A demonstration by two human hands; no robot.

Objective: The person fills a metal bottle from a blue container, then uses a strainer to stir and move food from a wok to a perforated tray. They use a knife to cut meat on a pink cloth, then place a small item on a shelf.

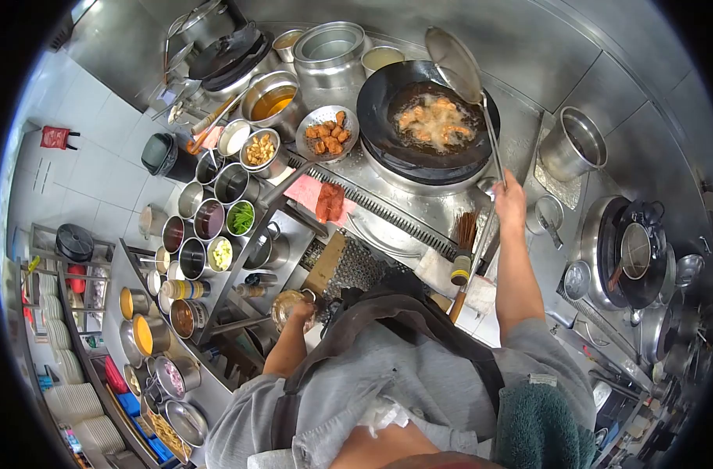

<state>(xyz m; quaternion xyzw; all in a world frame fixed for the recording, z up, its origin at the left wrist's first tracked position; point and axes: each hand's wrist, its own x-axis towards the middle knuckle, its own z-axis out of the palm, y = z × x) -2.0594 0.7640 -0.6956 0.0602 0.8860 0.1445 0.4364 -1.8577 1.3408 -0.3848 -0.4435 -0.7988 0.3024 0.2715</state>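
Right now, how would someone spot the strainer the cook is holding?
Find the big black wok of frying pieces at the top. The strainer hangs tilted over its right rim, its long handle running down to the right hand. It is the only raised utensil.

Stainless steel cooking range point(528, 133), steel back wall point(528, 39), white tiled floor point(91, 156) (left side), wire shelving rack point(55, 313)

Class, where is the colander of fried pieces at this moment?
In the head view the colander sits upper centre on the steel counter, just left of the black wok of frying food and right of the pot of oil.
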